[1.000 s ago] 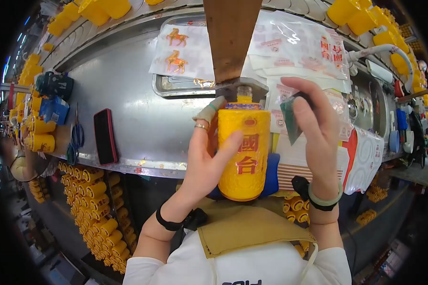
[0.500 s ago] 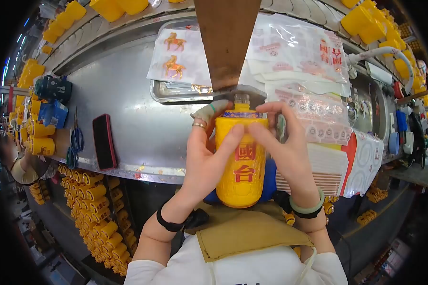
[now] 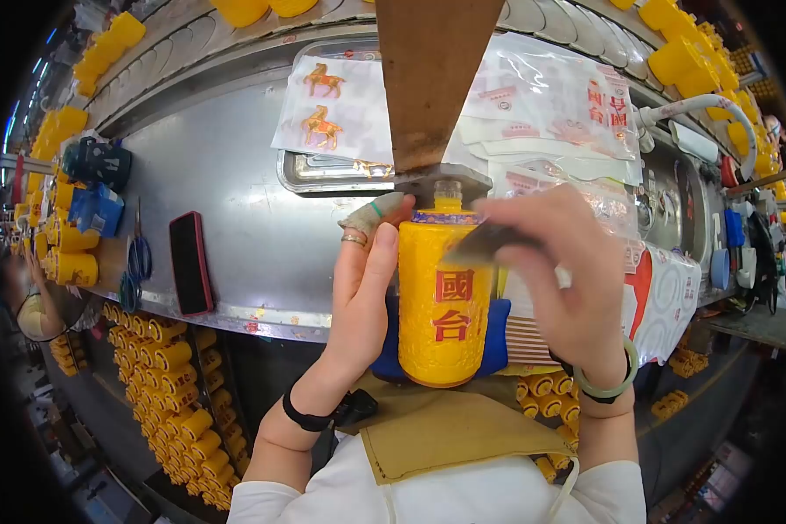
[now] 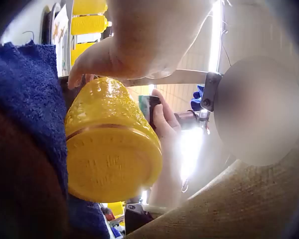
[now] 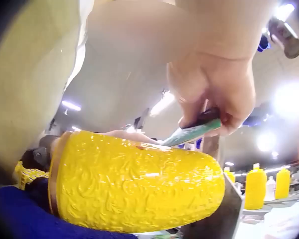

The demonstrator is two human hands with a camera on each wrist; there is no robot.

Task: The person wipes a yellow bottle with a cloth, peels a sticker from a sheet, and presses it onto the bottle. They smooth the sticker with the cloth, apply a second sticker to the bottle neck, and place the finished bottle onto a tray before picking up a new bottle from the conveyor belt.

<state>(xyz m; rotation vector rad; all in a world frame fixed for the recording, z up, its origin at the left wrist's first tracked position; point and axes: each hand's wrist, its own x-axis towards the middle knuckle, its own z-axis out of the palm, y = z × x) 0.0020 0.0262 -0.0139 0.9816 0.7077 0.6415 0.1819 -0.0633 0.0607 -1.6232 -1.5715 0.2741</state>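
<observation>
A yellow bottle (image 3: 441,358) with red characters and an embossed surface lies on blue cloth (image 4: 27,84), its clear neck pointing away at a bracket. My left hand (image 3: 356,306) holds the bottle's left side near the shoulder, the thumb along that side. A pale finger cot (image 3: 371,214) covers a fingertip there. My right hand (image 3: 576,279) grips a dark scraper (image 3: 493,243) over the upper front of the bottle, blurred in the head view. In the right wrist view, the green edge of the scraper (image 5: 197,131) overlaps the bottle's upper side.
A wooden beam (image 3: 437,79) comes down to the bracket (image 3: 476,182). Decal sheets with horses (image 3: 323,127) lie on a metal tray (image 3: 310,175); more printed sheets (image 3: 541,87) lie to the right. A phone (image 3: 190,262) and scissors (image 3: 139,253) rest left on the metal table (image 3: 218,175).
My right hand came from the right with the scraper to the bottle's shoulder, then pulled back slightly, with the scraper now over the front. My left thumb moved off the front to the left side.
</observation>
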